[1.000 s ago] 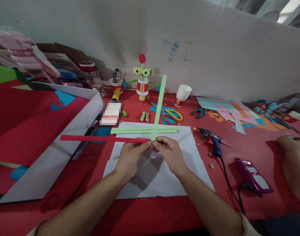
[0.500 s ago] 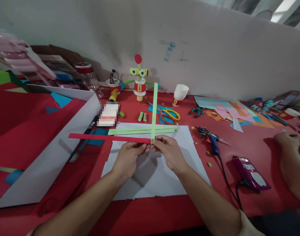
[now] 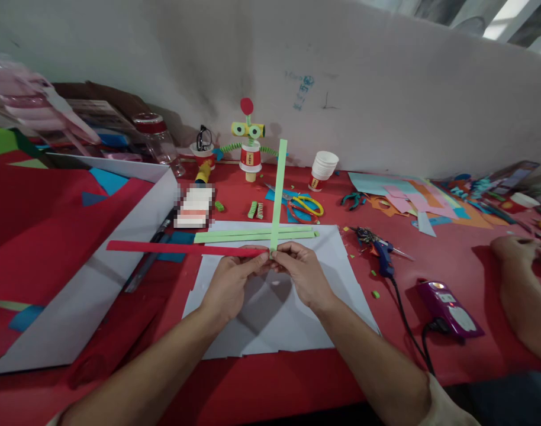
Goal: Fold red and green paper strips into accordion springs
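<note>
My left hand (image 3: 230, 284) pinches the right end of a red paper strip (image 3: 177, 247), which stretches out to the left. Close beside it, my right hand (image 3: 302, 273) grips the lower end of a light green paper strip (image 3: 279, 189) that points away from me. The two strips meet at a right angle between my fingertips; the joint is partly covered by my thumbs. Under my hands lies white paper (image 3: 270, 331). Several loose green strips (image 3: 253, 236) rest along its far edge.
A glue gun (image 3: 383, 257) and a purple power socket (image 3: 450, 310) lie to the right. Scissors (image 3: 306, 207), stacked paper cups (image 3: 324, 168) and a paper-cup figure (image 3: 251, 157) stand farther back. A white box (image 3: 155, 177) takes up the left. Another person's arm (image 3: 521, 284) rests at right.
The red strip has shifted left and the green strip's far end has tipped slightly right. My left thumb now presses nearer the corner where they meet.
</note>
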`<state>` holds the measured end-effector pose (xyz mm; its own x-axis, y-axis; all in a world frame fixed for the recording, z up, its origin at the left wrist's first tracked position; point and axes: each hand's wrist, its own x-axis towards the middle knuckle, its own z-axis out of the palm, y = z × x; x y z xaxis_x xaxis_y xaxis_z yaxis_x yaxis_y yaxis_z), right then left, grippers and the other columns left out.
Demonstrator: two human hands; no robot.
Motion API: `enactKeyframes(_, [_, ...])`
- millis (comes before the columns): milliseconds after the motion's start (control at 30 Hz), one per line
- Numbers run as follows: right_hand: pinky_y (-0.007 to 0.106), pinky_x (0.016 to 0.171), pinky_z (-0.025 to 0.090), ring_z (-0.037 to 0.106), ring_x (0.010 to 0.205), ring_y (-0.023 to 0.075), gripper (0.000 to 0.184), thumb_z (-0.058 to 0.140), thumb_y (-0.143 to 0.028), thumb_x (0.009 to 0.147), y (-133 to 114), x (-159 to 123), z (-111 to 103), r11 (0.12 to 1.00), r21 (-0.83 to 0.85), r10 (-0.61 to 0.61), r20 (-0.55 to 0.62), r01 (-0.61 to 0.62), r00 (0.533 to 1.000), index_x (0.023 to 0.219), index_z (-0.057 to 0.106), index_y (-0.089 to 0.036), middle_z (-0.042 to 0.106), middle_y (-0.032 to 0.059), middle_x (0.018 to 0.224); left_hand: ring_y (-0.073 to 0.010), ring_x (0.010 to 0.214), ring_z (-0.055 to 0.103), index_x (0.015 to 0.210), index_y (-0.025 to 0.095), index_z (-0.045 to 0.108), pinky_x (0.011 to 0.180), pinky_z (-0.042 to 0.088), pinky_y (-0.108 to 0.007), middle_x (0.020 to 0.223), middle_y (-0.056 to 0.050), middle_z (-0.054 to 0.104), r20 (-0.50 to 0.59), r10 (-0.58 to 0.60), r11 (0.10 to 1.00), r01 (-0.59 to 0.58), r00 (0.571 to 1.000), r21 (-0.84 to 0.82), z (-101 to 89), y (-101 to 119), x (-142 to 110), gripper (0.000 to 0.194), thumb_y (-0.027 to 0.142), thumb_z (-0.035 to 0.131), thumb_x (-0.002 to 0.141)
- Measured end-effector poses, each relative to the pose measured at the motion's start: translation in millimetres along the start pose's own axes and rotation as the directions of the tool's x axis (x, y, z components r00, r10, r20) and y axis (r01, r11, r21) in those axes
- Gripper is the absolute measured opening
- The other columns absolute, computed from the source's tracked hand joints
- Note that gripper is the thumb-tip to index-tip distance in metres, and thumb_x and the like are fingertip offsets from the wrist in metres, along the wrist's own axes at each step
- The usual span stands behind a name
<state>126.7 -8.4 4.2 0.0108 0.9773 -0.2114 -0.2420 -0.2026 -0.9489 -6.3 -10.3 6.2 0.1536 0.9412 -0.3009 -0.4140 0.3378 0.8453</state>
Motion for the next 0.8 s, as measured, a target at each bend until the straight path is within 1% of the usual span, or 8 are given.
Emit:
enactKeyframes(133, [0.025,0.061,0.048,0.058,0.055,0.0103,0.011,0.070,-0.026,0.065,1.4,-0.1,1.0,1.000,0.017,0.006,0.032,-0.006,0.999,0.068,0.063,-0.018,0.061,-0.0036,0.058,-0.0178,0.069,0.065,0.071,0.013,0.073,0.074,0.050,-0.032,0.071,-0.007,0.072,-0.087,-0.001,1.000,-0.001,0.996,-0.017,1.1,-0.1,0.2,0.021,0.028,0.079,0.058])
enactKeyframes(233, [0.025,0.062,0.048,0.058,0.056,0.0096,0.012,0.071,-0.026,0.065,2.1,0.1,0.9,1.000,0.019,0.005,0.041,-0.006,0.999,0.069,0.064,-0.017,0.062,-0.0036,0.059,-0.0181,0.071,0.065,0.070,0.013,0.072,0.074,0.050,-0.032,0.073,-0.006,0.072,-0.101,-0.010,1.000,0.006,0.995,-0.031,0.2,-0.6,1.4,0.019,0.026,0.079,0.058])
enactKeyframes(367, [0.024,0.060,0.048,0.058,0.054,0.0097,0.013,0.071,-0.026,0.065,1.5,-0.1,0.5,1.000,-0.023,0.008,0.014,-0.007,1.000,0.070,0.064,-0.017,0.062,-0.0034,0.059,-0.0168,0.069,0.063,0.070,0.013,0.071,0.076,0.049,-0.032,0.069,-0.005,0.070,-0.063,0.001,1.000,-0.002,0.998,-0.019,-1.0,-0.6,1.0,0.016,0.025,0.077,0.060])
enactKeyframes(467, [0.025,0.059,0.049,0.058,0.053,0.0106,0.014,0.072,-0.026,0.064,0.5,-0.2,0.9,0.999,-0.046,0.004,-0.010,-0.004,1.000,0.069,0.063,-0.017,0.063,-0.0029,0.057,-0.0158,0.069,0.062,0.069,0.014,0.070,0.077,0.048,-0.032,0.069,-0.004,0.069,-0.044,0.013,1.000,-0.013,0.999,0.005,-0.1,0.0,-1.0,0.014,0.021,0.077,0.058])
enactKeyframes(567, [0.025,0.058,0.049,0.060,0.053,0.0113,0.011,0.070,-0.024,0.065,0.4,0.5,0.8,0.998,-0.060,-0.005,-0.004,0.005,1.000,0.068,0.062,-0.017,0.064,-0.0019,0.056,-0.0156,0.069,0.062,0.067,0.015,0.068,0.077,0.048,-0.032,0.069,-0.003,0.068,-0.031,0.063,0.998,-0.063,0.997,0.021,1.4,0.9,-2.6,0.013,0.020,0.075,0.058])
enactKeyframes(633, [0.024,0.057,0.049,0.060,0.053,0.0109,0.010,0.069,-0.023,0.065,0.9,1.1,0.2,0.997,-0.070,-0.016,0.002,0.017,1.000,0.068,0.063,-0.016,0.065,-0.0015,0.057,-0.0152,0.066,0.061,0.066,0.015,0.066,0.075,0.048,-0.031,0.067,-0.003,0.067,-0.023,0.096,0.995,-0.095,0.995,0.038,1.6,0.7,-2.4,0.012,0.022,0.074,0.060])
enactKeyframes(800, [0.023,0.055,0.049,0.060,0.051,0.0109,0.012,0.071,-0.026,0.064,4.1,2.1,-1.1,0.995,-0.094,-0.026,-0.002,0.026,1.000,0.067,0.064,-0.016,0.065,-0.0021,0.056,-0.0138,0.062,0.059,0.068,0.015,0.064,0.066,0.046,-0.028,0.064,-0.001,0.065,-0.007,0.111,0.990,-0.111,0.994,0.084,-1.1,-4.5,2.0,0.018,0.026,0.075,0.059])
